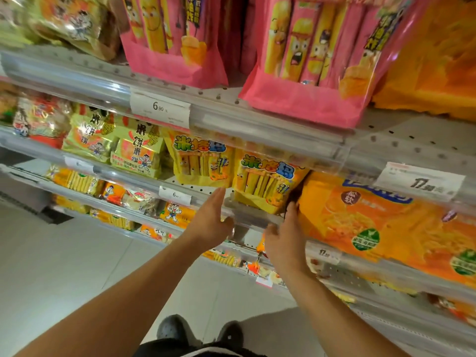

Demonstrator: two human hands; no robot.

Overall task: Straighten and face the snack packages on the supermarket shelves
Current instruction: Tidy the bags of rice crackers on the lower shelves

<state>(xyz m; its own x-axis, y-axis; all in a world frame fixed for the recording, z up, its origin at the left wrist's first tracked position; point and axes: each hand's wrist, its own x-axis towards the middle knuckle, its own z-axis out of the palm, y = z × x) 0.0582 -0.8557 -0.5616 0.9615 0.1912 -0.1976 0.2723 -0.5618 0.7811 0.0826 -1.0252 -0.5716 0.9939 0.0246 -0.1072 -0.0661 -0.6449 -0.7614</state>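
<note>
At six o'clock of the yellow snack bags, both hands reach up to the middle shelf. Left hand (pixel 210 217) is released, its fingers straight and together, the tips pointing to twelve o'clock and just below the bottom edge of the left yellow bag (pixel 202 161); whether they touch it cannot be told. Right hand (pixel 284 238) is also released, fingers loosely extended, its fingertips (pixel 292 206) lying at the dark gap between the right yellow bag (pixel 265 184) and the big orange package (pixel 381 222) at three o'clock. Both yellow bags stand upright, facing forward, side by side behind the clear shelf rail (pixel 247 220). At nine o'clock of them stand green-and-yellow cracker bags (pixel 113 143). At twelve o'clock, on the upper shelf, two pink bags (pixel 309 63) stand upright, the right one jutting past the shelf edge. A white price tag (pixel 160 107) reading 6.90 hangs on the upper rail, another price label (pixel 419 182) at two o'clock. Dark shoes (pixel 180 328) show on the pale floor (pixel 64 253) at six o'clock.
</note>
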